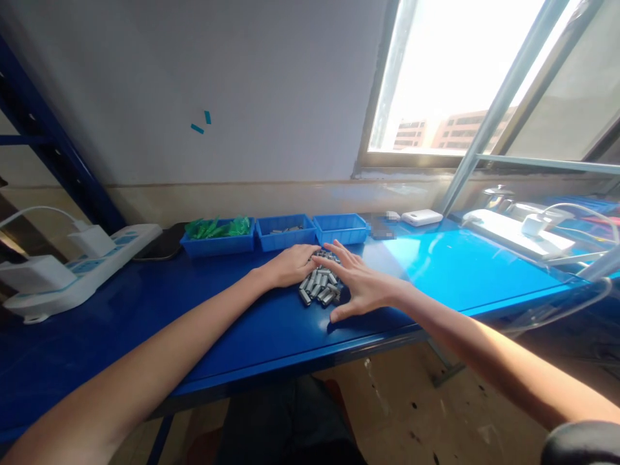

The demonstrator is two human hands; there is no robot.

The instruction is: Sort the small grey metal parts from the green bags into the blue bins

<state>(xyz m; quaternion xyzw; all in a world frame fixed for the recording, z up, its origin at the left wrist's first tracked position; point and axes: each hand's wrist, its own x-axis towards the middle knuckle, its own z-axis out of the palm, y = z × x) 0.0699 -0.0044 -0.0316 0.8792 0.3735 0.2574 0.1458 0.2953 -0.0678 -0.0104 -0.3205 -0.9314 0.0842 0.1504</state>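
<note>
A pile of small silvery metal cylinders (318, 284) lies on the blue tabletop (232, 329). My left hand (295, 263) rests against the pile's left and far side, its fingers stretched toward the right. On the other side, my right hand (361, 281) is spread, with the thumb apart near the table and the fingers reaching over the pile's far right edge. Neither hand visibly grips a piece. Part of the heap is hidden beneath and between the fingers.
Behind the hands stand a blue bin of green plastic pieces (217, 228), a blue bin (285, 234) with small metal pieces and another blue bin (340, 230). White power strips (92, 265) with plugged-in chargers lie left and right. A white device (421, 217) sits near the window.
</note>
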